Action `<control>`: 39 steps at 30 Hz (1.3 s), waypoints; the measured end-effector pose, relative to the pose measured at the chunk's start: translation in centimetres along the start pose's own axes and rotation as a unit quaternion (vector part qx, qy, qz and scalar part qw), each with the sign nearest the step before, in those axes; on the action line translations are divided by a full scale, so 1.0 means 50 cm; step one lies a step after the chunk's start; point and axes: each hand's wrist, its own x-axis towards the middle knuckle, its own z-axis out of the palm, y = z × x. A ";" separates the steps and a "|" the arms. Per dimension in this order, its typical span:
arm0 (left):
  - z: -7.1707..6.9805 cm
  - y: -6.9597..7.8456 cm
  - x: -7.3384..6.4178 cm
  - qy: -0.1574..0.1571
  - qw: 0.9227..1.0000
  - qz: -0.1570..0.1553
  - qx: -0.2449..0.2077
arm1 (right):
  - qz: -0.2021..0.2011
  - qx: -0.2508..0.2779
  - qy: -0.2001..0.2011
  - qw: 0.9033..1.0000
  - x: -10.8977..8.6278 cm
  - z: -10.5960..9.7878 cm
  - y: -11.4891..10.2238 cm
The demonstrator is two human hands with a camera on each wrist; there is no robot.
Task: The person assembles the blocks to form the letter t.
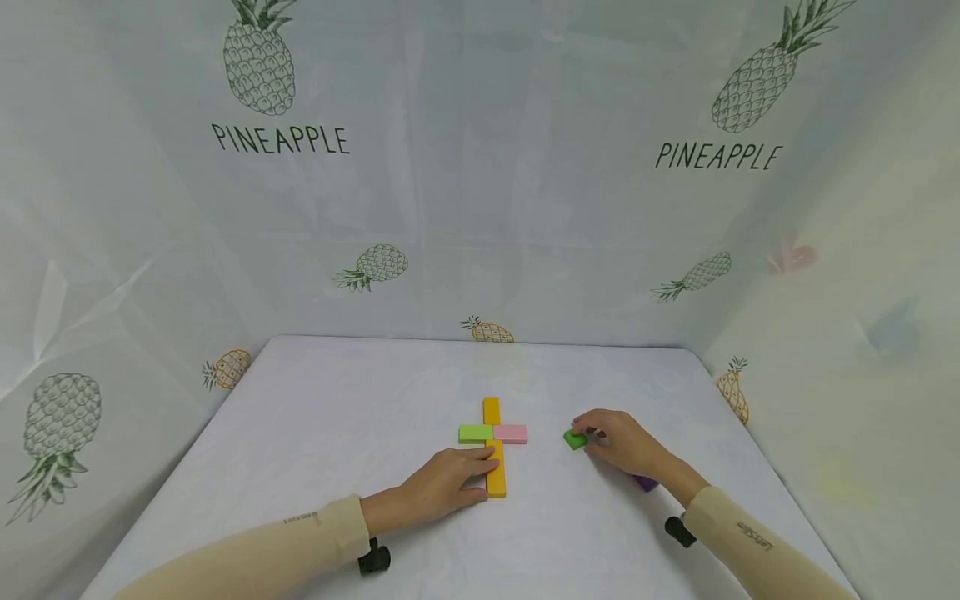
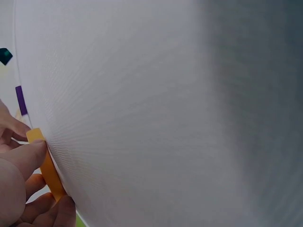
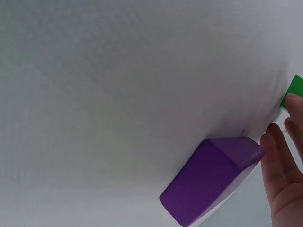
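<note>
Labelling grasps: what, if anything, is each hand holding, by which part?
Right hand holds green block by its palmward end. Left hand holds near orange block, thumb at near end, fingers toward far end.

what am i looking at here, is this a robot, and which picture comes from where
No robot: these are a person's bare left hand and right hand. The big picture comes from a camera worn on the head, looking forward and down. The other two come from cameras on the left and right wrists, so they look close and tilted.

On the white table, a far orange block, light green block, pink block and near orange block make a cross. The left hand holds the near orange block; the right hand pinches a dark green block, apart from the cross. A purple block lies near the right hand, mostly hidden in the head view but clear in the right wrist view.
</note>
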 end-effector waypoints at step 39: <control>0.003 0.001 0.000 0.002 1.000 -0.002 0.000 | 0.023 0.007 0.011 1.000 0.004 0.002 0.003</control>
